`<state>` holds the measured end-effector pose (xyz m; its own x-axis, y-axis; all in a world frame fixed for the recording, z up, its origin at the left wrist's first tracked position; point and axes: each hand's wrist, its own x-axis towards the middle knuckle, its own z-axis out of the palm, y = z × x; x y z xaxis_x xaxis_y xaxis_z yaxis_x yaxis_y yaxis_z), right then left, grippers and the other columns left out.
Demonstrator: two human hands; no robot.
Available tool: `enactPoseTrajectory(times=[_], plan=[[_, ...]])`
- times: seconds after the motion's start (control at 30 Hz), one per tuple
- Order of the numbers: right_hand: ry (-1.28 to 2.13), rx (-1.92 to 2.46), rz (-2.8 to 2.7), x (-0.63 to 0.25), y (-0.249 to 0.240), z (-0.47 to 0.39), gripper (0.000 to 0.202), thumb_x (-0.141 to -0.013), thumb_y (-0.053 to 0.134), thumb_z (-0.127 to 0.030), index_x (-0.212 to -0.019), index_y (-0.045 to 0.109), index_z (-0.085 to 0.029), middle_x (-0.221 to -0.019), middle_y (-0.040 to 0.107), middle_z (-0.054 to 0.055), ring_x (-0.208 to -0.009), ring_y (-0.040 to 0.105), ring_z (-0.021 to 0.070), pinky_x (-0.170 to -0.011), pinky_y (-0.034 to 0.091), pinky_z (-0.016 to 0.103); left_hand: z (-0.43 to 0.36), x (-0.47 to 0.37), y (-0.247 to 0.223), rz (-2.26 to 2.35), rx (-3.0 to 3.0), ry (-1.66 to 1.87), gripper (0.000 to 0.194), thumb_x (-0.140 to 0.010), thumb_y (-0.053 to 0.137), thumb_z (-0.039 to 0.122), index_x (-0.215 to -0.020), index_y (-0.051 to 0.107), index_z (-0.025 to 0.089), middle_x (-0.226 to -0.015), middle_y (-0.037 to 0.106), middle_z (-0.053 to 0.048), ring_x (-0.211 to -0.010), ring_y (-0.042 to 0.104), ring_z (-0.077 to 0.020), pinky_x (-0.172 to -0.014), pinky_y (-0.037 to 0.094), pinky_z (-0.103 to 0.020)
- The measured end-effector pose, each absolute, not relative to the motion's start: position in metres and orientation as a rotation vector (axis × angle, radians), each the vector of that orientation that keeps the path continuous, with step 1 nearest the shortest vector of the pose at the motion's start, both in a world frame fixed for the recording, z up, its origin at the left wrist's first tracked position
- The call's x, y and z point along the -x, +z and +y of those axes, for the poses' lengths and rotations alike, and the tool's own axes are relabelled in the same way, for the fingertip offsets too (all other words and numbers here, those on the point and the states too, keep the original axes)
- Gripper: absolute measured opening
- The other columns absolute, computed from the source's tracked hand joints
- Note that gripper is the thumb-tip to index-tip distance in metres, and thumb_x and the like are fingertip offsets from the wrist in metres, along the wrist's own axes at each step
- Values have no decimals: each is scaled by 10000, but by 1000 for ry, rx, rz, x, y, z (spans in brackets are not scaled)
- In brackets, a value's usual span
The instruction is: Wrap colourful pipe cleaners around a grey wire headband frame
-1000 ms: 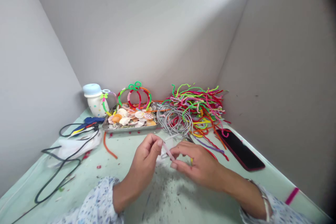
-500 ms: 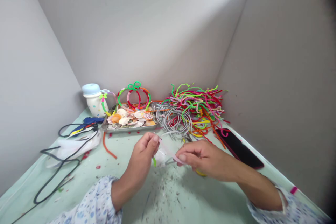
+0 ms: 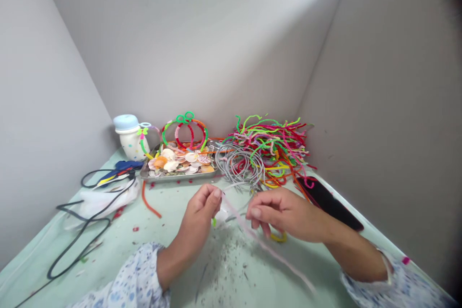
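Note:
Between the thumb and fingertips of my left hand (image 3: 204, 207) is one end of a fuzzy pale pink pipe cleaner (image 3: 269, 249). Its long tail slants down to the right over the table. A thin pale loop (image 3: 234, 186) also runs from these fingertips toward the right hand; how it is gripped is hidden. My right hand (image 3: 277, 212) hovers just right of the pipe cleaner, fingers loosely bent and apparently off it. Beneath the hands lie a small clear plastic piece (image 3: 224, 212) and a yellow curved piece (image 3: 278, 237), both partly covered.
Behind the hands sit a metal tray (image 3: 180, 179) of seashells (image 3: 171, 166), pipe-cleaner hoops (image 3: 185, 131), coiled grey wire (image 3: 240, 166) and a pipe-cleaner heap (image 3: 274, 139). Left are a white bottle (image 3: 130, 142), a black cable (image 3: 77, 245) and a plastic bag (image 3: 104, 202). A phone (image 3: 334, 204) lies right.
The right fingers have come off the pipe cleaner and loosened. Its free tail now hangs out to the lower right. The left hand keeps its pinch, shifted slightly right.

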<state>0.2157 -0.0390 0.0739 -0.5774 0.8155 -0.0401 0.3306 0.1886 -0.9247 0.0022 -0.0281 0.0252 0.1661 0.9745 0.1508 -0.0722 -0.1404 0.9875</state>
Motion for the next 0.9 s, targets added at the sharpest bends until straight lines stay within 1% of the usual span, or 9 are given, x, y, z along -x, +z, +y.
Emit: enactPoseTrajectory(times=[0.07, 0.17, 0.3, 0.4, 0.47, 0.57, 0.63, 0.8, 0.9], plan=[[1119, 1145, -2036, -211, 72, -38, 188, -913, 558, -292, -827, 683, -181, -711, 638, -17, -603, 578, 97, -565, 425, 205, -29, -3, 24, 932, -1339, 1166, 297, -927, 504, 414, -744, 490, 181, -631, 385, 47, -595, 330, -112, -547, 289, -229], [819, 1183, -2121, -204, 71, -38, 170, -907, 561, -238, -815, 696, -190, -659, 614, -29, -593, 540, 103, -550, 385, 211, -31, -4, 23, 866, -1316, 1138, 238, -930, 480, 343, -759, 504, 180, -639, 401, 43, -611, 351, -118, -578, 302, -244], [493, 1052, -2144, -200, 70, -42, 151, -914, 569, -211, -838, 698, -189, -706, 641, -15, -643, 559, 109, -613, 405, 221, -32, -3, 24, 826, -1310, 1120, 156, -909, 470, 268, -789, 517, 181, -652, 418, 39, -632, 362, -126, -610, 308, -258], [337, 1011, -2121, -201, 67, -43, 127, -912, 575, -186, -862, 692, -192, -703, 645, -10, -638, 571, 113, -623, 426, 225, -34, -4, 26, 844, -1318, 1099, 164, -906, 475, 279, -782, 518, 182, -643, 413, 42, -622, 348, -127, -603, 299, -261], [215, 967, -2098, -203, 63, -42, 96, -906, 588, -184, -909, 684, -193, -739, 656, 3, -656, 586, 122, -627, 447, 232, -35, -5, 28, 854, -1328, 1091, 175, -903, 487, 297, -777, 522, 182, -637, 407, 44, -614, 340, -128, -597, 292, -261], [-41, 841, -2094, -205, 58, -38, 121, -897, 597, -174, -994, 665, -193, -898, 675, 52, -794, 625, 154, -709, 493, 268, -37, -6, 30, 854, -1332, 1077, 195, -897, 511, 325, -767, 529, 180, -640, 406, 43, -616, 341, -128, -601, 293, -260], [-181, 787, -2133, -205, 54, -35, 148, -891, 593, -157, -1019, 658, -194, -976, 666, 75, -862, 627, 173, -750, 506, 293, -38, -6, 31, 841, -1321, 1063, 205, -894, 521, 335, -761, 528, 180, -639, 401, 45, -610, 337, -126, -597, 291, -258], [-422, 735, -2166, -203, 47, -32, 134, -888, 586, -146, -985, 651, -213, -949, 672, 61, -824, 607, 173, -697, 485, 286, -40, -7, 33, 802, -1325, 1014, 174, -896, 536, 315, -790, 545, 178, -646, 399, 47, -604, 329, -117, -583, 280, -252], [-486, 698, -2172, -202, 46, -34, 120, -891, 579, -147, -964, 648, -213, -906, 669, 52, -786, 590, 166, -680, 464, 281, -41, -7, 32, 788, -1340, 1001, 151, -903, 536, 301, -819, 552, 177, -654, 400, 47, -608, 331, -113, -580, 277, -248]])
